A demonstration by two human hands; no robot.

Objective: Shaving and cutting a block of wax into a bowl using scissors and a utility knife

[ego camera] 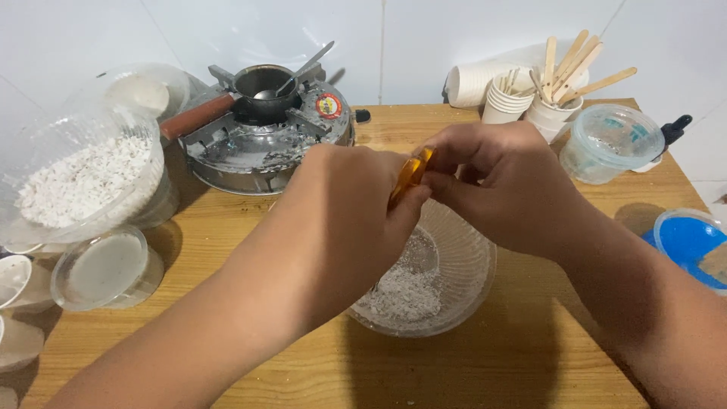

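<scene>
Starting at the left edge of the wooden worktop [227, 250], we see a clear plastic tub of white flakes [79, 178], and in front of it a round lidded plastic container of pale grey paste [106, 269]. Behind these, toward the far left corner, stands a small metal stove [265, 144] carrying a dark little pot with a reddish-brown handle [257, 91] and a metal spoon in it. A round red and yellow sticker [329, 105] sits on the stove's top at its right side; we leave its print unread.

At the middle, our left hand [352, 220] and right hand [496, 185] meet above a clear ribbed glass bowl of grey-white powder [424, 280], which sits near the front edge. Between them is a small amber, translucent piece [411, 173]. Its long axis slants from lower left up to upper right. The left hand is clenched around its lower end; the right hand pinches its upper end with fingertips. Both hands touch it, neither nearer than the other, and it hangs directly over the bowl.

Toward the far right corner are stacked white paper cups holding flat wooden sticks [556, 95], then a clear lidded plastic jar [609, 144], a small black-capped bottle behind it, and a blue-lidded round container [689, 242] at the right edge.
</scene>
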